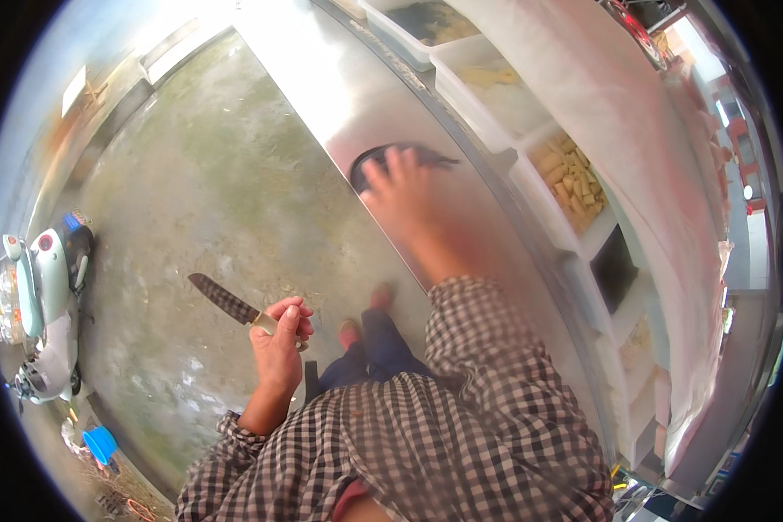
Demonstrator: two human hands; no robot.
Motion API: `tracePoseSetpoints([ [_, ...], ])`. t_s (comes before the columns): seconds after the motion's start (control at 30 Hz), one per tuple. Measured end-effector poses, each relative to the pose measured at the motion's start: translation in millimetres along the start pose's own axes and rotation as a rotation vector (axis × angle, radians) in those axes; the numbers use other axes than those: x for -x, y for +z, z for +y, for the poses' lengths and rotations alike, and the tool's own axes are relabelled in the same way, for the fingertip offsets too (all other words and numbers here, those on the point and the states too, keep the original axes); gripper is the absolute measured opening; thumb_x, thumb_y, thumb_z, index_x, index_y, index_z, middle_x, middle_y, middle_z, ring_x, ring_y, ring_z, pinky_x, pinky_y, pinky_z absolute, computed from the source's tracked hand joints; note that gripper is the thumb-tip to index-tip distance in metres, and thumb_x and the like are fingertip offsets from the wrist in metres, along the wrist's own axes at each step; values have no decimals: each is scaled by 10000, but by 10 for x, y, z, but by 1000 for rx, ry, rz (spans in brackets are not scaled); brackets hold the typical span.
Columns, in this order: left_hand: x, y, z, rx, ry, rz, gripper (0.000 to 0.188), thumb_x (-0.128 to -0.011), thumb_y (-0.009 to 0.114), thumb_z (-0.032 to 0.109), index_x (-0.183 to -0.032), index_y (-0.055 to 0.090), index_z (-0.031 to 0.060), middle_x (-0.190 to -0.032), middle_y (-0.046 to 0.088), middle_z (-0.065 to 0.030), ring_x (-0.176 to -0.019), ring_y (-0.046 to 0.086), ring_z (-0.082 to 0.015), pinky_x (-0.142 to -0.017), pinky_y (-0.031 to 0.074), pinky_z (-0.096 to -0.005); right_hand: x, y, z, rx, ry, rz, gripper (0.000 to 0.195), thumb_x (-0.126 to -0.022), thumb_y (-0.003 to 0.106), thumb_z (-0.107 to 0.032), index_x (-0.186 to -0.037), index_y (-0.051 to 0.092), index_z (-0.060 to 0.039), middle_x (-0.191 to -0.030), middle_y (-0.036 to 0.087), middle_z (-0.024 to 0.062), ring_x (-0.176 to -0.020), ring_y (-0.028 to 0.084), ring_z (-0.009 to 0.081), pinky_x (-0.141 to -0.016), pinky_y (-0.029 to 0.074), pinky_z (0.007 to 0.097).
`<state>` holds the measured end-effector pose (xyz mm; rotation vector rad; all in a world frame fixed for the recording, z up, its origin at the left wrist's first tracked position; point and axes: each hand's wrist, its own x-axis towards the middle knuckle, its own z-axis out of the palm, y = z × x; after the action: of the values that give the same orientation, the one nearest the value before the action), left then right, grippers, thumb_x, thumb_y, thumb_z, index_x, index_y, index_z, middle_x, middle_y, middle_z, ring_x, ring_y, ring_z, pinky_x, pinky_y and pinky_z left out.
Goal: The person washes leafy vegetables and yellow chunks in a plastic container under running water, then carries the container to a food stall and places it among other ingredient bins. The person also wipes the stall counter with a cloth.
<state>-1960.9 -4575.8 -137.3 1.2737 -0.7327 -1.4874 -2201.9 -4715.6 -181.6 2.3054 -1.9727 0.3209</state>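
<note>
My left hand (pixel 277 342) is closed around the pale handle of a kitchen knife (pixel 222 298). Its blade points away to the upper left, above the concrete floor (pixel 169 196). My right hand (pixel 401 189), blurred, stretches over the stainless steel counter (pixel 391 98) with its fingers spread. Beneath those fingers lies a flat, dark item (pixel 434 154), perhaps a black plastic bag, close to the counter's edge. The hand covers much of it, and whether they touch I cannot tell.
Along the counter's far side stand plastic tubs, one with cut yellowish pieces (pixel 571 183), another with pale strips (pixel 489 78). A white cloth (pixel 581 111) hangs beside them. Across the floor are a parked scooter (pixel 55 320) and a blue basin (pixel 100 445).
</note>
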Motion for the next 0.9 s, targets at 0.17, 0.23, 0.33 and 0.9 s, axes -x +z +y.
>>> tracePoseSetpoints([
  [0.17, -369, -234, 213, -50, 82, 152, 204, -870, 577, 158, -992, 591, -5, -816, 618, -79, -620, 527, -97, -553, 421, -216, 719, -490, 145, -175, -227, -211, 478, -820, 564, -338, -1261, 485, -173, -1399, 329, 129, -1303, 244, 384, -993, 247, 569],
  [0.23, -557, -238, 273, -42, 99, 192, 196, -871, 573, 148, -994, 591, -4, -812, 615, -76, -612, 521, -95, -554, 421, -214, 836, -447, 493, -24, 47, -165, 480, -818, 567, -341, -1260, 484, -173, -1392, 326, 158, -1291, 261, 394, -973, 252, 587],
  [0.33, -841, -69, 398, 4, 35, 180, 189, -872, 569, 138, -995, 590, -5, -805, 612, -76, -601, 515, -98, -550, 418, -214, -10, -192, 565, 7, 184, 1, 486, -824, 554, -347, -1267, 474, -163, -1384, 321, 194, -1283, 265, 410, -973, 255, 577],
  [0.9, -2206, 198, 860, 66, 30, -33, 181, -878, 563, 131, -989, 603, -8, -825, 621, -83, -636, 538, -109, -575, 430, -220, -1777, 378, 258, -127, 116, 65, 523, -837, 541, -348, -1310, 427, -155, -1392, 296, 220, -1297, 233, 418, -998, 211, 580],
])
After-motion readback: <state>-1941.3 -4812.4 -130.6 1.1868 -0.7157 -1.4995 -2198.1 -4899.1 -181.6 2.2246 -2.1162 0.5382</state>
